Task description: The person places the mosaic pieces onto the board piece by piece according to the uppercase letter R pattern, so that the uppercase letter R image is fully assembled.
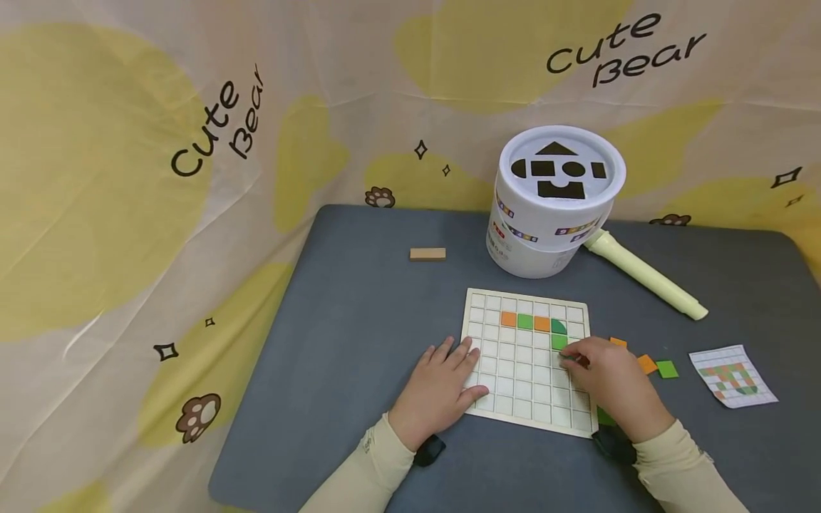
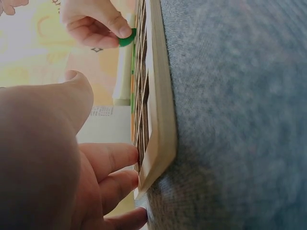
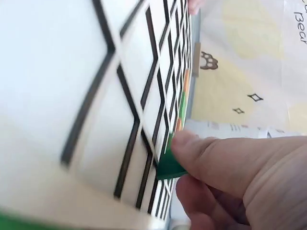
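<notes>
A pale wooden grid board (image 1: 513, 370) lies flat on the table. One of its upper rows holds an orange square tile (image 1: 509, 319), a light green one (image 1: 525, 321), another orange one (image 1: 541, 324) and a dark green rounded tile (image 1: 559, 326). Directly below that rounded tile sits a second light green square (image 1: 559, 342). My right hand (image 1: 616, 385) pinches a dark green tile (image 3: 170, 165) between thumb and finger, close over the grid beneath this square. With fingers spread, my left hand (image 1: 439, 392) rests on the board's left edge.
Loose orange (image 1: 646, 364) and green (image 1: 667, 369) tiles lie right of the board, partly behind my right hand. Farther right is a printed pattern card (image 1: 734, 377). Behind stand a white bucket (image 1: 554, 228), a pale yellow tube (image 1: 648, 274) and a small wooden block (image 1: 427, 254).
</notes>
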A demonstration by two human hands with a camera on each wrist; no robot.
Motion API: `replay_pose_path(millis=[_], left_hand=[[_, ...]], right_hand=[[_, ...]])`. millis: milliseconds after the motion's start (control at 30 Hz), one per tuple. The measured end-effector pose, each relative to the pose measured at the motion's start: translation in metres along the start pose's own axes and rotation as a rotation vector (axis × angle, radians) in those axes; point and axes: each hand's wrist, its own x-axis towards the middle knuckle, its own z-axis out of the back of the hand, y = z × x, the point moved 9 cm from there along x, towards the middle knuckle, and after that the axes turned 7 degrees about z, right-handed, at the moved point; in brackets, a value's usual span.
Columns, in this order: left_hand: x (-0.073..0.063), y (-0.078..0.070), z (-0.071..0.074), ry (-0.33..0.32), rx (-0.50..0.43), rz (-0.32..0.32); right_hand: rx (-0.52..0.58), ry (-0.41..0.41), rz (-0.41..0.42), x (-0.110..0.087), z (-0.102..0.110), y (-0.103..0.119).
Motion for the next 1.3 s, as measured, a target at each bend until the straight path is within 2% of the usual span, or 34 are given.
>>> replay_pose_path(millis=[200, 300, 400, 500, 733, 867, 1100, 1167, 1300], left_hand=[[0.0, 0.0, 0.001, -0.002, 0.0, 0.002], [0.0, -0.001, 0.001, -0.008, 0.007, 0.0], [0.0, -0.001, 0.002, -0.013, 0.018, -0.003], [0.0, -0.002, 0.003, -0.012, 0.023, -0.006], [0.0, -0.003, 0.004, -0.014, 0.019, -0.01], [0.0, -0.002, 0.004, -0.015, 0.02, -0.006], [0.001, -0.002, 0.002, 0.0, 0.002, 0.0], [0.001, -0.002, 0.002, 0.005, 0.0, 0.005], [0.002, -0.001, 0.0, 0.012, -0.003, 0.011]], right_hand=[[0.031, 0.127, -0.021, 0.002, -0.013, 0.003], [0.022, 0.146, 0.017, 0.001, -0.011, 0.004], [-0.007, 0.134, 0.076, 0.0, -0.01, 0.006], [-0.039, 0.11, 0.094, -0.001, -0.008, 0.007], [-0.188, -0.012, 0.117, -0.003, 0.001, 0.01], [-0.177, -0.008, 0.134, -0.004, 0.003, 0.011], [-0.146, -0.102, 0.013, -0.009, 0.024, -0.003], [-0.145, -0.078, -0.011, -0.009, 0.019, -0.004], [-0.125, 0.031, -0.109, -0.008, 0.0, -0.006]])
